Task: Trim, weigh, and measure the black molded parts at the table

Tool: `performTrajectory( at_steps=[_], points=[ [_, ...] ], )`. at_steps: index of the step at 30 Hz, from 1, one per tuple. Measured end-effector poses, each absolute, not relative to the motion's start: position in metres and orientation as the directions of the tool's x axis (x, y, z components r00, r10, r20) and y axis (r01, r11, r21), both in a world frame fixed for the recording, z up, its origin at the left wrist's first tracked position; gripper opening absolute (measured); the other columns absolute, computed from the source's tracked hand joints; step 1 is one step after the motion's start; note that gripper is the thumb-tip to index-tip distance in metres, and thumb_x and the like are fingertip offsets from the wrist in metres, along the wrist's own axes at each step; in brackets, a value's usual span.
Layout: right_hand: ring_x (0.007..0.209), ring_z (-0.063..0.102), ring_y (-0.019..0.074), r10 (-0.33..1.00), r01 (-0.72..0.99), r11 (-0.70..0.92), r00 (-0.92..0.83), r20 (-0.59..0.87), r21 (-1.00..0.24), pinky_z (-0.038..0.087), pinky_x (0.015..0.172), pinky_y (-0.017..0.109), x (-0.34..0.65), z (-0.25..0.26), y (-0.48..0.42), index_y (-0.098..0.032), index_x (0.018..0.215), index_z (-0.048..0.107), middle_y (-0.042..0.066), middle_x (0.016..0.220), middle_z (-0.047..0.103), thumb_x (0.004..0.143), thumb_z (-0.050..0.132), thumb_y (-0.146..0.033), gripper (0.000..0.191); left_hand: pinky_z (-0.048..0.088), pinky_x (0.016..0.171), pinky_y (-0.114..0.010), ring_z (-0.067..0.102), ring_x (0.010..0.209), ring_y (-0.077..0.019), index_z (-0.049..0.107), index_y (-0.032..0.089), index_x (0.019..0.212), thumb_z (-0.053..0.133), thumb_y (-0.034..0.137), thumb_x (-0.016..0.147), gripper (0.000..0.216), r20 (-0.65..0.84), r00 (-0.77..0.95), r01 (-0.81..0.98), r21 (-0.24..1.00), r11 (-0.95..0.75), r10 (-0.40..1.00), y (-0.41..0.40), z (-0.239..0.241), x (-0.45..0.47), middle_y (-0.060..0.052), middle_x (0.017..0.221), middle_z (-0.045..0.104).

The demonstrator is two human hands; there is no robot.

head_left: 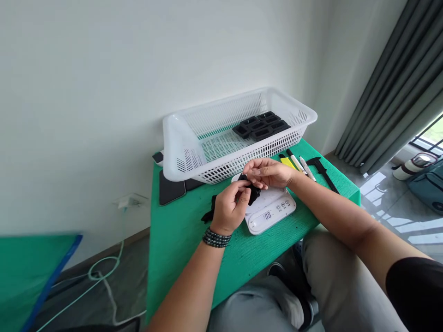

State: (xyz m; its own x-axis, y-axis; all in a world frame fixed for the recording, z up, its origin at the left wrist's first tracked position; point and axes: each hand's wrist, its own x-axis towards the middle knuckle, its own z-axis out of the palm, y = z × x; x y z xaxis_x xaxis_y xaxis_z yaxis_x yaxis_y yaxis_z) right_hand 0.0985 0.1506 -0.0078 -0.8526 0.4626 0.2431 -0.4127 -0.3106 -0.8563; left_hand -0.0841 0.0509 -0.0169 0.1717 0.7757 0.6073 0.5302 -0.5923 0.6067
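Observation:
My left hand (231, 206) and my right hand (269, 172) are both closed on a small black plastic part (252, 190), held just above a white digital scale (272, 210) whose display reads 0.0. The left hand wears a beaded bracelet. More small black parts (208, 215) lie on the green table (180, 240) just left of my left hand. A white perforated basket (194, 152) stands behind the scale with several black parts (262, 125) in its right end.
Right of the basket lie a yellow marker (287, 162), two white pens (302, 165) and a black caliper (323, 170). Dark flat pads (170, 191) lie left of the basket. A wall socket and green cable (104, 272) are on the left; grey curtains (391, 87) hang right.

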Motion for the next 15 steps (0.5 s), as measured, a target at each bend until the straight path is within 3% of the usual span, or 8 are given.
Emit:
performTrajectory(
  at_steps=[5, 9, 12, 15],
  points=[
    [0.064, 0.064, 0.0112, 0.49, -0.414, -0.325, -0.843, 0.223, -0.85, 0.049, 0.048, 0.02, 0.101, -0.0036, 0.1486, -0.016, 0.106, 0.064, -0.002, 0.079, 0.067, 0.085, 0.076, -0.033, 0.029, 0.059, 0.071, -0.03, 0.072, 0.081, -0.0187, 0.063, 0.019, 0.116, 0.071, 0.047, 0.092, 0.038, 0.582, 0.217, 0.494, 0.627, -0.603, 0.783, 0.0532, -0.0166, -0.0836, -0.008, 0.097, 0.076],
    [0.062, 0.064, 0.0121, 0.51, -0.428, -0.312, -0.829, 0.23, -0.848, 0.049, 0.048, 0.022, 0.1006, -0.0014, 0.1471, -0.016, 0.105, 0.063, -0.001, 0.078, 0.067, 0.083, 0.076, -0.034, 0.031, 0.06, 0.074, -0.031, 0.073, 0.082, -0.0191, 0.063, 0.019, 0.114, 0.072, 0.036, 0.09, 0.031, 0.538, 0.175, 0.555, 0.638, -0.534, 0.825, 0.0537, -0.0168, -0.0841, -0.007, 0.096, 0.076],
    [0.056, 0.058, 0.0111, 0.635, -0.461, -0.235, -0.739, 0.223, -0.856, 0.043, 0.044, 0.021, 0.0994, -0.0021, 0.1492, -0.018, 0.099, 0.061, -0.005, 0.071, 0.059, 0.082, 0.071, -0.033, 0.025, 0.059, 0.073, -0.031, 0.073, 0.08, -0.0184, 0.066, 0.018, 0.105, 0.065, 0.03, 0.091, 0.018, 0.517, 0.116, 0.588, 0.652, -0.478, 0.848, 0.0544, -0.0182, -0.0863, -0.007, 0.092, 0.076],
    [0.053, 0.053, 0.0107, 0.809, -0.427, -0.037, -0.543, 0.223, -0.904, 0.037, 0.044, 0.021, 0.099, -0.0032, 0.1527, -0.02, 0.092, 0.059, -0.007, 0.065, 0.052, 0.081, 0.068, -0.033, 0.019, 0.057, 0.068, -0.029, 0.073, 0.082, -0.0191, 0.069, 0.018, 0.101, 0.063, 0.032, 0.091, 0.018, 0.499, 0.043, 0.582, 0.691, -0.428, 0.865, 0.0574, -0.0227, -0.0903, -0.007, 0.092, 0.077]
  ],
)
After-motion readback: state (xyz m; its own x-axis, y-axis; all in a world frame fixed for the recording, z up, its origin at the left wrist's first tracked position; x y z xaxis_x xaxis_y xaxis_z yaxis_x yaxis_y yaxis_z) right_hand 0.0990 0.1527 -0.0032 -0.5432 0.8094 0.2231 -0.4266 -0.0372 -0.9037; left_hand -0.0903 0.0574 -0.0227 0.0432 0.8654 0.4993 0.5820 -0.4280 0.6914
